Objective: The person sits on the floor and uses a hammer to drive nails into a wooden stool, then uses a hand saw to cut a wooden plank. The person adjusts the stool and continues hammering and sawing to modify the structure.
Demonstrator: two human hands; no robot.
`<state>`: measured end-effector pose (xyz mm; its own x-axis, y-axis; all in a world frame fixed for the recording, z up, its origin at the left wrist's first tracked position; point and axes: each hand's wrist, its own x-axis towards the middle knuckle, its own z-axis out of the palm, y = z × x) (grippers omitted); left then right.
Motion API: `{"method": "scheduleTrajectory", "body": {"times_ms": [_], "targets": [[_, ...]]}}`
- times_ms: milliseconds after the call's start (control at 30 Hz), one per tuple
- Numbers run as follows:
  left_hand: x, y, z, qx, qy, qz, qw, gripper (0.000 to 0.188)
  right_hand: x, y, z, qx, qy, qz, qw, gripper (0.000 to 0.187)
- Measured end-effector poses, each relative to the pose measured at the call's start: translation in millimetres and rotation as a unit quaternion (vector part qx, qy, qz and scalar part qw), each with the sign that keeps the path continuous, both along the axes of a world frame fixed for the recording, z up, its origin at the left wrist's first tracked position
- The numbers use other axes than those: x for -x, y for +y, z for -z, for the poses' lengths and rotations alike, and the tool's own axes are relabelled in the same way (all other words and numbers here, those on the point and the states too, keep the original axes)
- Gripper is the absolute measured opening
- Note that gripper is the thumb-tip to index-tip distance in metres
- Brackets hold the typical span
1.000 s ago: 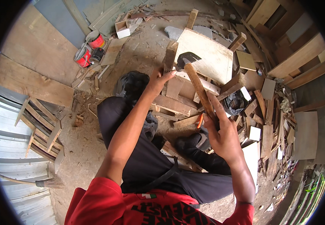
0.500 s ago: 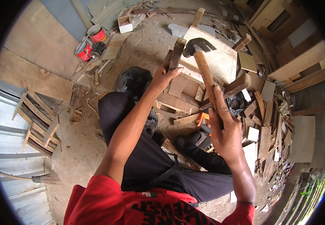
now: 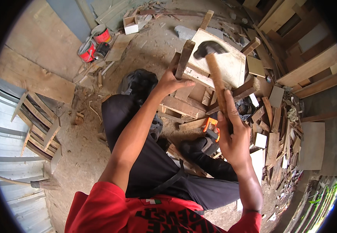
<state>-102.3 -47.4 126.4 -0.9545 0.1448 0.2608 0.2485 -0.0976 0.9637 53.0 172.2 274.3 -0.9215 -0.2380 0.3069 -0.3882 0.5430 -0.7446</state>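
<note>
My right hand (image 3: 232,136) grips the wooden handle of a hammer (image 3: 215,72), whose dark metal head is raised over a pale board (image 3: 225,62). My left hand (image 3: 170,82) holds an upright wooden slat (image 3: 185,58) beside that board, on a small frame of nailed wood pieces (image 3: 184,105). An orange-handled tool (image 3: 211,126) lies on the ground just under my right hand. My legs in dark trousers and black shoes stretch toward the woodwork.
Red paint cans (image 3: 94,42) stand at the upper left near a small wooden box (image 3: 130,25). A slatted wooden frame (image 3: 38,122) lies at the left on corrugated sheet. Offcuts and planks (image 3: 277,124) pile up at the right.
The hammer has swung up and forward, its head now over the pale board. My left hand has stayed on the upright slat.
</note>
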Motion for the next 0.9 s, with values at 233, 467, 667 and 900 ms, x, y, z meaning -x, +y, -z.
{"method": "scheduleTrajectory", "body": {"times_ms": [233,467,667,900], "targets": [[6.1,-0.1,6.8,0.027,-0.015,-0.040,0.999,0.060,3.1,8.1,0.0,-0.105,-0.010,-0.025,0.994,0.059],[11.5,0.6,15.7,0.013,-0.014,-0.026,0.999,0.063,2.6,0.3,8.9,-0.032,0.047,0.019,0.998,0.059],[8.1,-0.8,16.3,0.015,-0.011,-0.036,0.999,0.063,2.9,3.8,-0.9,-0.052,0.044,-0.004,0.998,0.058],[12.6,-3.4,16.4,0.019,-0.004,-0.037,0.999,0.067,5.1,7.1,7.2,-0.096,0.043,-0.031,0.994,0.060]]}}
